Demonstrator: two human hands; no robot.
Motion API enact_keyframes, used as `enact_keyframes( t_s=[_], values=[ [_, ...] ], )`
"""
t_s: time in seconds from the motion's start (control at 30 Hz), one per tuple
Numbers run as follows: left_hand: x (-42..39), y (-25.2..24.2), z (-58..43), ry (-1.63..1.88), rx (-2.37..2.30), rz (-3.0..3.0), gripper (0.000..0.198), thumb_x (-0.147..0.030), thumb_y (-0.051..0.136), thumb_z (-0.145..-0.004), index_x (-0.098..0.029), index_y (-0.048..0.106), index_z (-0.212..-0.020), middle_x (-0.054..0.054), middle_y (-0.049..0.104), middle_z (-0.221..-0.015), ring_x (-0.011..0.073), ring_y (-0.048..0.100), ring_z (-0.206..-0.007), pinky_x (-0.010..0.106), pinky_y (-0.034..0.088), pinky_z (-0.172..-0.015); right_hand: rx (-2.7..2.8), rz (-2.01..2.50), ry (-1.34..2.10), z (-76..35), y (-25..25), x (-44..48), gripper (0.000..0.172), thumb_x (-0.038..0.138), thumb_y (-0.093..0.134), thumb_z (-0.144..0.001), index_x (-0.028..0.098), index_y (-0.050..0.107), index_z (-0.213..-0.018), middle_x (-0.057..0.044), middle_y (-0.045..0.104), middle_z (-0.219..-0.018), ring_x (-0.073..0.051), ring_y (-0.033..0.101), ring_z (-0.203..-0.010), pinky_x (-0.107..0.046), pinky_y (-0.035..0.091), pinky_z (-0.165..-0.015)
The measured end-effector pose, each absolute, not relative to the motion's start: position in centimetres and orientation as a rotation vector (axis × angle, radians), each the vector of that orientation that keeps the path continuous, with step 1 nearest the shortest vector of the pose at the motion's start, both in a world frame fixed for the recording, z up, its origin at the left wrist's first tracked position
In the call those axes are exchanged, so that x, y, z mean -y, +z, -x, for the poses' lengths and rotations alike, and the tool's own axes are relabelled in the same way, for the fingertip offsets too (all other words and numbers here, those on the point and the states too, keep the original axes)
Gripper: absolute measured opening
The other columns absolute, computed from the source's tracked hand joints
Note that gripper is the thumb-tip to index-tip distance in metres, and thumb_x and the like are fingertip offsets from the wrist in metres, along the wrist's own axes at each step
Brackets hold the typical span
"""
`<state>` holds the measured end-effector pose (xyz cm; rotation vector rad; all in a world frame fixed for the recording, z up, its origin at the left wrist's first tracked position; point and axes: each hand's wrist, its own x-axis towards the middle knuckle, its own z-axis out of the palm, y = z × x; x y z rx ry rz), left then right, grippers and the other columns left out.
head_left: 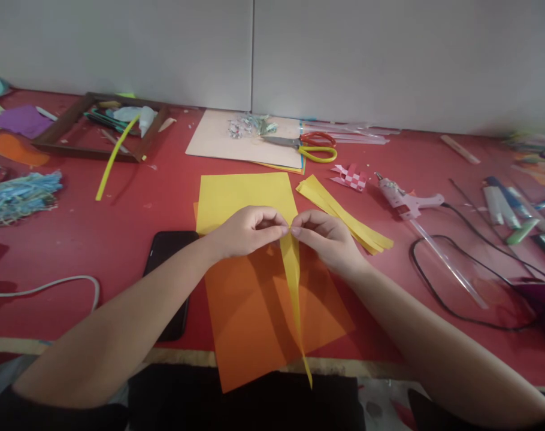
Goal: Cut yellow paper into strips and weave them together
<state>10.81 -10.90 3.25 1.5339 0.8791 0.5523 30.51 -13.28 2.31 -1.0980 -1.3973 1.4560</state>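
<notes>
My left hand (254, 230) and my right hand (324, 239) meet at the middle, thumbs and forefingers pinching the upper end of a yellow paper strip (291, 269). The strip hangs down toward me, its narrow tip past the table's front edge. Beneath the hands lie a yellow sheet (245, 194) and, nearer to me, orange paper (241, 323). A bundle of yellow strips (344, 215) rests just beyond my right hand. Under my left forearm a black phone (169, 254) is partly covered.
Scissors (299, 142) lie on pale sheets (214, 134) at the back. A pink woven paper piece (350, 178) and a pink glue gun (407, 200) with its black cord are at the right. A brown tray (70, 123), blue shreds (21, 194) and a white cable (52, 284) are at the left.
</notes>
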Motion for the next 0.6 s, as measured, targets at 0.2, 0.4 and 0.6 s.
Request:
enact_keyframes(
  t_s=[0.2,0.4,0.6],
  values=[
    [10.86,3.4,-10.86,0.599,-0.902,-1.641,0.019,-0.036,0.06,-0.086,-0.018,0.066,-0.084,0.001,0.063,-0.077,0.0136,0.056,-0.071,0.026,0.044,-0.065,1.457,1.122,1.365,-30.45,2.58,13.33,0.015,0.031,0.069,-0.079,0.019,0.063,-0.073,0.002,0.054,-0.065,-0.011,0.044,-0.057,-0.027,0.035,-0.054],
    [10.83,3.42,-11.0,0.637,-0.906,-1.634,0.018,-0.034,0.06,-0.086,-0.017,0.066,-0.083,0.001,0.065,-0.08,0.0135,0.057,-0.075,0.026,0.044,-0.07,1.462,1.131,1.311,-30.37,2.3,13.37,0.015,0.031,0.069,-0.079,0.019,0.063,-0.073,0.001,0.056,-0.065,-0.011,0.046,-0.057,-0.026,0.037,-0.052],
    [10.93,3.41,-10.94,0.628,-0.932,-1.589,0.02,-0.035,0.06,-0.086,-0.017,0.066,-0.082,-0.001,0.063,-0.076,0.0122,0.055,-0.071,0.026,0.043,-0.067,1.459,1.102,1.291,-30.57,2.5,13.54,0.012,0.028,0.067,-0.081,0.018,0.063,-0.075,0.002,0.056,-0.065,-0.01,0.047,-0.057,-0.025,0.036,-0.052]
  ],
)
